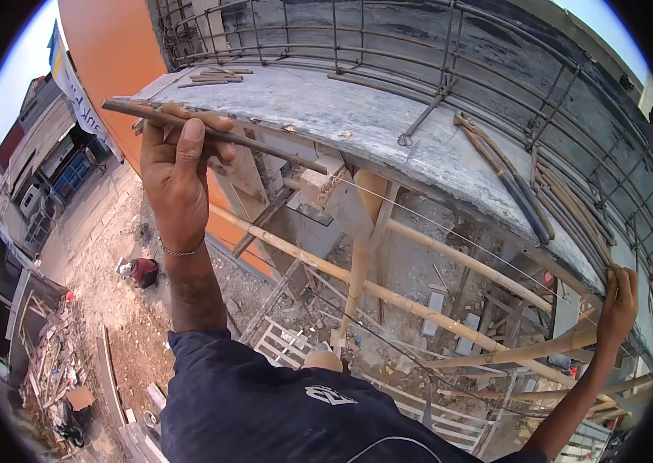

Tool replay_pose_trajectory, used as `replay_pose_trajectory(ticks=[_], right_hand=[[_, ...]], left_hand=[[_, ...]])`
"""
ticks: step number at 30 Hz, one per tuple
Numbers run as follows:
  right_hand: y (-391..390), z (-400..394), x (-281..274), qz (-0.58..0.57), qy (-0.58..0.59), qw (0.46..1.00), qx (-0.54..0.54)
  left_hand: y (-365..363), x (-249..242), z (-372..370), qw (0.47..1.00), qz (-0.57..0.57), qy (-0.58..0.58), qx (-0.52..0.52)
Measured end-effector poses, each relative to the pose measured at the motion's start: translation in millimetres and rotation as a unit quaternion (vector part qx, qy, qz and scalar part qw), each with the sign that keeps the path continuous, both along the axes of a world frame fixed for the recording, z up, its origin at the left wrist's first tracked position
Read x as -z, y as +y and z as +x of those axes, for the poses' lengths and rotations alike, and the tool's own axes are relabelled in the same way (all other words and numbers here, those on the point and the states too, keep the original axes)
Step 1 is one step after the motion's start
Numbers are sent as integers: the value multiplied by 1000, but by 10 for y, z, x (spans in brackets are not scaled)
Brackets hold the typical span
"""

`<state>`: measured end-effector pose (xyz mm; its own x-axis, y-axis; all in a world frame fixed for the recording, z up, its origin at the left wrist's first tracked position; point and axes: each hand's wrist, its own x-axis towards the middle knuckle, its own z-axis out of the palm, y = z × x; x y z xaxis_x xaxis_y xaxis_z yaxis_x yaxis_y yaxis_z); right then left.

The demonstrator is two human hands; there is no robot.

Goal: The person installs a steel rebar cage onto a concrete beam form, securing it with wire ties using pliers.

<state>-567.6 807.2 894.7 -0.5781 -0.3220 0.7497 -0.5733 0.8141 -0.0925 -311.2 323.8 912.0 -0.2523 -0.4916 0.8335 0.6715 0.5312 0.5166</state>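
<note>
My left hand [176,174] is raised at the left end of the concrete ledge, its fingers and thumb closed around a short steel rod [272,152]. The rod slants down to the right along the ledge's front edge. Far to the right, my right hand [618,309] is closed at the ledge's edge on the lower ends of a bundle of thin steel rods [570,204]. Its fingertips are partly hidden. Beside that bundle lie long-handled pincers [505,179], jaws pointing up and away. Several short rod pieces [214,76] rest near the ledge's left end.
A rebar cage [334,38] runs along the back of the concrete ledge [303,108]. Below are bamboo poles [434,312] and a taut string. Rubble ground lies far down, with a crouching person [141,272] at left. An orange wall [114,46] stands at upper left.
</note>
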Motion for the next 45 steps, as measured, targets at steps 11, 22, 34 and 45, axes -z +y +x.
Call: replay_pose_trajectory(ticks=[11, 22, 34, 45], right_hand=[[-165, 427, -139, -67, 124, 988, 65], [-1752, 1526, -6, -85, 112, 987, 78], [-2397, 1846, 164, -68, 119, 985, 102], [-2696, 1803, 125, -111, 118, 985, 62]], left_hand=[[-1263, -223, -1029, 898, -416, -140, -19], [-1853, -302, -1909, 673, -727, -91, -103], [-2157, -267, -2093, 632, -772, 17, -59], [-2227, -279, -2221, 640, -765, -1, -69]])
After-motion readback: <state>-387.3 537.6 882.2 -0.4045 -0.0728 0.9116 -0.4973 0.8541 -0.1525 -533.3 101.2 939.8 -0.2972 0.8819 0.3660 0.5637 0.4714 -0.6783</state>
